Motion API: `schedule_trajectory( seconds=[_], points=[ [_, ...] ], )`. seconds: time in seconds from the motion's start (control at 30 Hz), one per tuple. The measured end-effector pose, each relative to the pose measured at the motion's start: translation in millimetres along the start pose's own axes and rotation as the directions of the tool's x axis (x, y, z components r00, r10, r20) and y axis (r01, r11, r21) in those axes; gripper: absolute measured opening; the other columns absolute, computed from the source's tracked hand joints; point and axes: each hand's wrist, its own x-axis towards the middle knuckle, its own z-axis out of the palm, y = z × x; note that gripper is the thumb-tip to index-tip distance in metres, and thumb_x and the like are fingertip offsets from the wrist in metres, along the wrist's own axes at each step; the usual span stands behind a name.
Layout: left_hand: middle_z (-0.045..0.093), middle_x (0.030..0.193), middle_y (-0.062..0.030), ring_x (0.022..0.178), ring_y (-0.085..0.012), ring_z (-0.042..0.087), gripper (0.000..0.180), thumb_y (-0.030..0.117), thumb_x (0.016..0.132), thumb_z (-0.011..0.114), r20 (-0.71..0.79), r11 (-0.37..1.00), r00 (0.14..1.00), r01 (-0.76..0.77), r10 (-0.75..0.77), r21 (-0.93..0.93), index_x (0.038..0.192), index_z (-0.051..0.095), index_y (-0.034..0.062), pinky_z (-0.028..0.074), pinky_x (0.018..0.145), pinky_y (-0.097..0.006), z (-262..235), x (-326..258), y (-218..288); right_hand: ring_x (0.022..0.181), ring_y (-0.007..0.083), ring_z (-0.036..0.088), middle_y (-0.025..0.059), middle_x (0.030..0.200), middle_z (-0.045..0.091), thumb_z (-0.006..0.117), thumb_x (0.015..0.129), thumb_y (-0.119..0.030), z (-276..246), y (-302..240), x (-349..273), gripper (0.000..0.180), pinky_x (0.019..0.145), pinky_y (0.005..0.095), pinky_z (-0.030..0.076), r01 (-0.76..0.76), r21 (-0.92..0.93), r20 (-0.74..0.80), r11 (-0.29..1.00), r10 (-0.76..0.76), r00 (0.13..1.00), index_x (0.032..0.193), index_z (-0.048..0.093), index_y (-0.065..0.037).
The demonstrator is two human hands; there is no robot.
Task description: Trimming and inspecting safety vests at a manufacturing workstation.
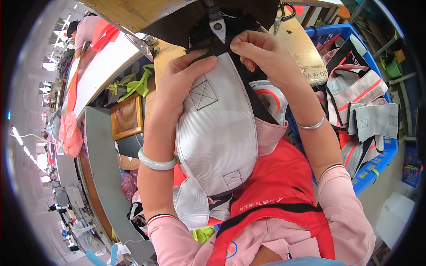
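Observation:
A pale grey fabric panel with black edging and stitched crossed squares hangs in front of me, over my lap. My left hand is closed on its upper left edge, thumb on top and the other fingers behind. With thumb and forefinger pressed together, my right hand pinches the black fabric at the panel's upper right. Just above and between my hands is a pointed metal machine part. Shadow and dark cloth hide what lies directly under its tip. Pink and grey folds of the piece hang to the right.
A blue crate at the right holds several grey, black and coral pieces. Black-handled scissors lie at the wooden table's far edge. At the left are a grey board, a wooden-framed grid and green scraps. Another person works far left.

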Motion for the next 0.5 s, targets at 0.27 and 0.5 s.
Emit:
schedule_trajectory(
  seconds=[0.27, 0.5],
  points=[
    [0.067, 0.082, -0.0044, 0.069, -0.0106, 0.062, 0.020, 0.015, 0.080, 0.070, -0.018, 0.996, 0.999, 0.039, -0.040, -0.080, 0.091, 0.067, -0.0010, 0.049, 0.065, -0.022, 0.8, 1.7, 5.1, 0.057, 0.0055, 0.046, -0.0037, 0.067, 0.048, 0.064, 0.085, -0.022, 4.7, -3.1, 4.5, 0.017, 0.053, 0.0208, 0.036, -0.060, 0.192, 0.011, 0.980, 0.059, 0.998, 0.083, 0.060, -0.005],
    [0.066, 0.080, -0.0047, 0.068, -0.0108, 0.062, 0.018, 0.014, 0.080, 0.070, -0.061, 0.986, 0.997, 0.027, -0.038, -0.166, 0.091, 0.067, -0.0001, 0.049, 0.064, -0.022, 2.9, -2.3, 10.2, 0.059, 0.0073, 0.044, -0.0021, 0.070, 0.047, 0.061, 0.088, -0.021, 1.1, -5.9, 6.2, 0.018, 0.054, 0.0227, 0.035, -0.033, 0.417, -0.041, 0.909, 0.055, 0.998, 0.079, 0.057, -0.006]
  ],
)
